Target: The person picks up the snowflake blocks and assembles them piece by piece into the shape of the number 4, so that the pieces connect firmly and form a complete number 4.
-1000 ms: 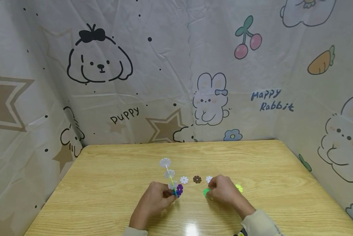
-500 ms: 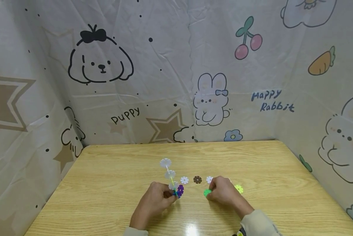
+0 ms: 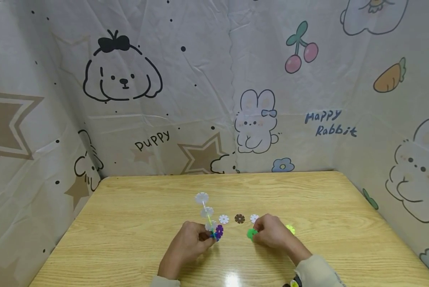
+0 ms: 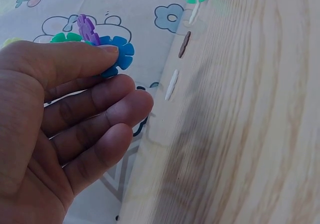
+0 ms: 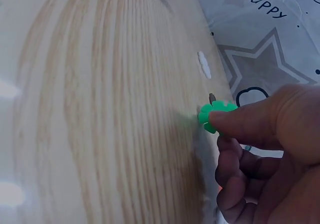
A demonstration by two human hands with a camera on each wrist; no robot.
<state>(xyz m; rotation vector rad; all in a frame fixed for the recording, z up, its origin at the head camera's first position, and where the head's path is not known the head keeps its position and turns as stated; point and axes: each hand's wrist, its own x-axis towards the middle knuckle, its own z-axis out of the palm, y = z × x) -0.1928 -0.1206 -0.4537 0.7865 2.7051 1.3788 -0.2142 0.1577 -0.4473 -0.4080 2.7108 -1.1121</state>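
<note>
Between thumb and fingers, my left hand [image 3: 187, 243] pinches a blue notched disc [image 4: 126, 53], one end of a chain of interlocking plastic discs. A purple disc [image 3: 219, 230] joins it at the side. The rest of the chain leans up and away, with pale discs along it and a whitish disc [image 3: 201, 197] at the top. To the right, my right hand [image 3: 273, 231] pinches a single green notched disc [image 5: 205, 118] by its edge, close over the table. Its other fingers curl underneath. The two hands are apart, and part of the green disc is hidden behind the thumb.
Loose discs lie in a row beyond the hands: a white disc [image 3: 224, 219], a brown disc [image 3: 239, 218] and another white disc [image 3: 254, 218]. A yellow disc [image 3: 290, 229] shows behind the right wrist. Printed cloth [image 3: 200, 119] walls in the wooden table [image 3: 139, 207].
The green disc has turned slightly in my right fingers, showing more of its face. My left hand and the chain stay in nearly the same place.
</note>
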